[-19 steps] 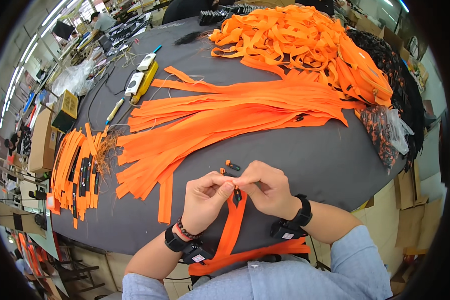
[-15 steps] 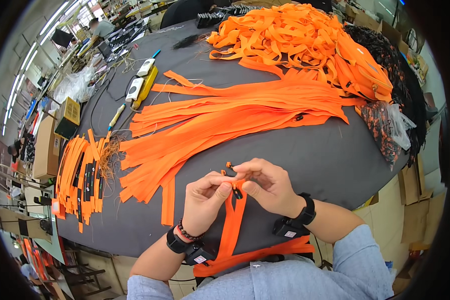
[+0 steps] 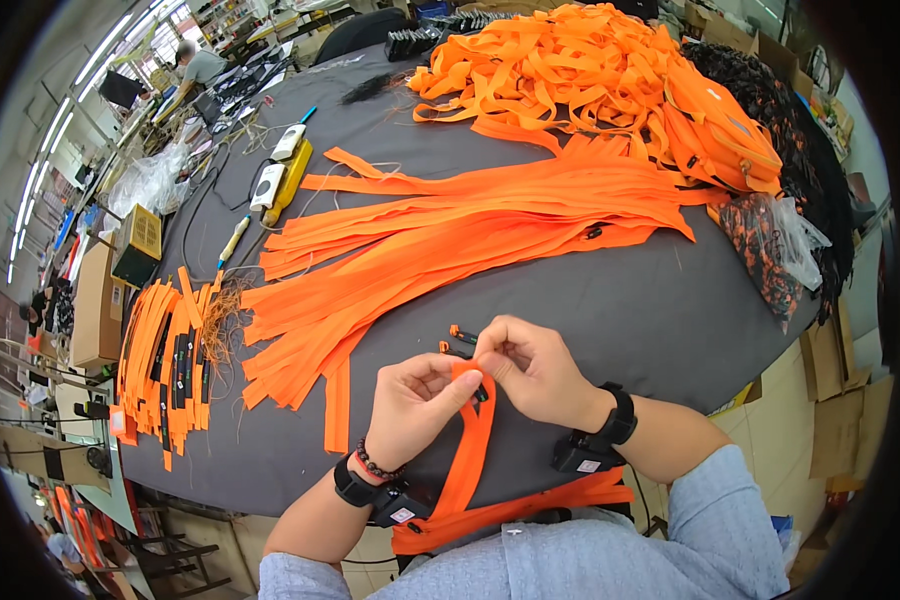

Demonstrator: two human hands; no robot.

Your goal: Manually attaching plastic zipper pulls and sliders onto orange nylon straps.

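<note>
Both hands meet over one orange zipper tape [image 3: 467, 455]: the left hand [image 3: 410, 400] and right hand [image 3: 530, 368] each pinch its top end, fingers closed, a small black slider [image 3: 480, 394] just below the fingertips. Two more sliders [image 3: 457, 338] wait just beyond the knuckles. Further out, the big spread of orange tapes [image 3: 450, 250] looks unfinished; a smaller stack [image 3: 160, 360] lies far to the left.

A sewing workshop: heaped orange zipper tapes [image 3: 470, 240] cover a grey worktable [image 3: 630, 310], cartons [image 3: 95, 290] alongside.
</note>
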